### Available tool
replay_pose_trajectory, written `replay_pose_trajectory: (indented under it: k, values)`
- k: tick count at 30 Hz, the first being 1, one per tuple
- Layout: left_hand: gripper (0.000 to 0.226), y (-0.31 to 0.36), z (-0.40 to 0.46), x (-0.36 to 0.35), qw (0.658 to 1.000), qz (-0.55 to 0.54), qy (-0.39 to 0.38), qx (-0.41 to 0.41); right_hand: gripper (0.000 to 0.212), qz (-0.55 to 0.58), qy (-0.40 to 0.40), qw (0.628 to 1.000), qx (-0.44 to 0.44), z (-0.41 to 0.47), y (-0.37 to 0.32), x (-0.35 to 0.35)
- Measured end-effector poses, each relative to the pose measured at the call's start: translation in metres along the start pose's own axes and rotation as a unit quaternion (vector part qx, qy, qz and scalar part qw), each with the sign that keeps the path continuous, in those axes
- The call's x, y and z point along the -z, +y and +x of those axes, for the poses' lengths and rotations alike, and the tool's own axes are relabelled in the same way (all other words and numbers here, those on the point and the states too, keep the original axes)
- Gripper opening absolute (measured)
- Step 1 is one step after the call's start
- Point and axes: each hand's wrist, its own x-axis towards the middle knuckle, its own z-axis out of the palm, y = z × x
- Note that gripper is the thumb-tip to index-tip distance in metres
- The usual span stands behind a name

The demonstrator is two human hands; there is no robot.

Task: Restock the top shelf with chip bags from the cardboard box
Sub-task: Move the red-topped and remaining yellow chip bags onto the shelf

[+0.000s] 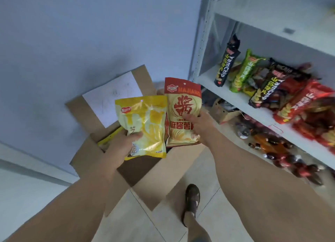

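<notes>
Head view, looking down over both bare forearms. Left hand [120, 147] grips a glossy yellow chip bag [143, 126] by its lower left corner, thumb laid across the front, fingers hidden behind; the bag stands upright above the hand. Right hand [196, 126] holds a red-and-cream chip bag marked MAJIANG [182, 106] at its right edge, thumb on the front about mid-height, the rest of the fingers behind the pack. The two bags sit side by side, edges just overlapping, the yellow one nearer and lower.

Both bags are held over an open brown cardboard box [87, 151] on the floor; a far flap carries a white paper label [112, 97]. A yellow pack edge [108, 138] shows inside the box, left of the left hand.

Right of the hands: white metal shelving unit [235, 97]. Its middle shelf carries black YamChip bags [226, 66], a green bag [241, 73] and red bags [304, 104], leaning and piled. The shelf board above [272, 22] is mostly out of frame. Dark, red wrapped goods [282, 151] lie lower down, blurred. Near, a foot in a brown sandal [192, 200] on pale floor tiles.
</notes>
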Motion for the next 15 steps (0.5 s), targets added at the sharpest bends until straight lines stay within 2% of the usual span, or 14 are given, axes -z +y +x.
replay_pose_trajectory:
  k: [3, 8, 15]
  values:
    - [0.036, 0.028, -0.033, -0.028, 0.996, 0.042, -0.068, -0.037, 0.019, 0.007, 0.065, 0.998, 0.013, -0.045, -0.017, 0.048]
    - [0.024, 0.064, -0.09, -0.113, 0.982, 0.062, -0.164, -0.069, 0.024, 0.032, 0.152, 0.987, 0.049, -0.107, -0.055, 0.157]
    - [0.032, 0.106, -0.12, -0.251, 0.96, 0.078, -0.253, -0.09, 0.02, 0.064, 0.217, 0.968, 0.104, -0.126, -0.095, 0.312]
